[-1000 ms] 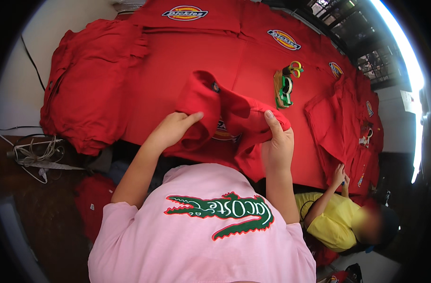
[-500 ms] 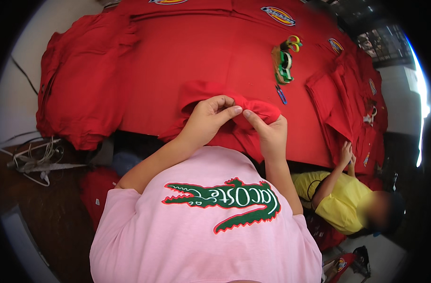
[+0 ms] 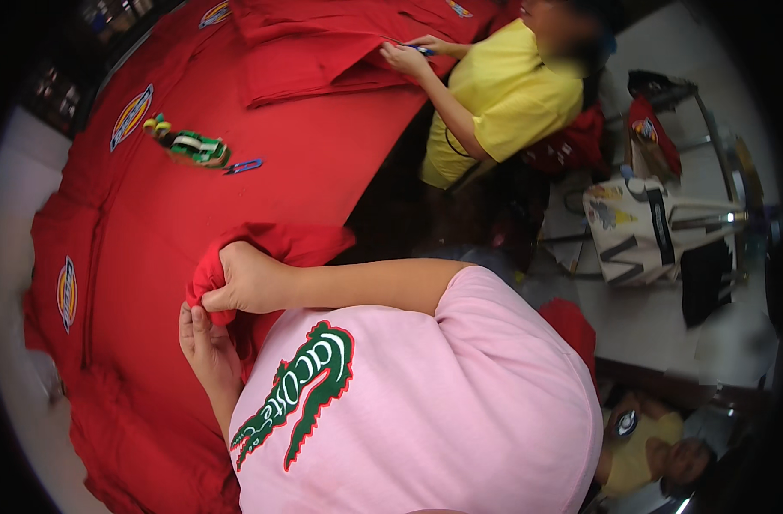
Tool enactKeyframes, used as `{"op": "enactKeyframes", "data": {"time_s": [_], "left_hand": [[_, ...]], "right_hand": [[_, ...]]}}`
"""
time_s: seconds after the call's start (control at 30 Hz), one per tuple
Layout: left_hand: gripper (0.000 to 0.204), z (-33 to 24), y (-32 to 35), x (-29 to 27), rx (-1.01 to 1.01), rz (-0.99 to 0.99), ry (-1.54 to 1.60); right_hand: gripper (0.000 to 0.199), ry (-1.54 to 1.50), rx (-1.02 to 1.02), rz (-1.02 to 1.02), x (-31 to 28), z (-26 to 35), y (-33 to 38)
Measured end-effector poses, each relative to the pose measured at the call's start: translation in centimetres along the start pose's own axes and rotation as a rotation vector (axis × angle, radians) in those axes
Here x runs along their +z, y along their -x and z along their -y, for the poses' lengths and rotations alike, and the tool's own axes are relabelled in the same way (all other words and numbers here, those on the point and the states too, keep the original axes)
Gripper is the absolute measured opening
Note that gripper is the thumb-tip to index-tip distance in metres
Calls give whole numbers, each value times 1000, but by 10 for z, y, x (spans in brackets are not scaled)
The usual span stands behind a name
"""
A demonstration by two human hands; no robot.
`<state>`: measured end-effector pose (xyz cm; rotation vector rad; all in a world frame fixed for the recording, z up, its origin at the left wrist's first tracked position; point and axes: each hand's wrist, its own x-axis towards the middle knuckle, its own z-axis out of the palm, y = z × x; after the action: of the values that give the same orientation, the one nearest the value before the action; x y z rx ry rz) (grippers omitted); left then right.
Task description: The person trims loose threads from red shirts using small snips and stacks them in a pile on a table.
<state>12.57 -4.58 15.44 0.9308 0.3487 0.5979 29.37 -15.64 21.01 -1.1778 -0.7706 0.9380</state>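
Head view: bunched red garment; both hands gripping.

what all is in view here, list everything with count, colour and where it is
small red garment: one, red, bunched in both hands at the table's near edge
red cloth spread: many layers, red with oval patches, covering the table
green tool: one, green and yellow, on the cloth, far side
blue pen-like thing: one, blue, beside the green tool
co-worker: one, yellow shirt, handling red cloth at the far edge
bag: one, white with dark stripe, on the floor
left hand: pinching the garment from below
right hand: gripping the garment on top
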Motion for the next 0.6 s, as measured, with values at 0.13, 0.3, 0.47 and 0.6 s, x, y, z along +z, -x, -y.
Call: {"op": "enactKeyframes", "data": {"time_s": [0.13,0.3,0.47,0.6], "left_hand": [[20,-11,-6,36,-86,-26,-69],[20,-10,-23,29,-179,59,-94],[19,3,-43,12,-223,161,-182],[25,28,-63,-7,-245,147,-274]], "right_hand": [[21,-146,145,-74,-8,-15,5],[18,-602,66,-237,-8,-42,5],[35,293,31,-353,-19,-40,24],[32,571,-93,-485,-36,-74,54]]}}
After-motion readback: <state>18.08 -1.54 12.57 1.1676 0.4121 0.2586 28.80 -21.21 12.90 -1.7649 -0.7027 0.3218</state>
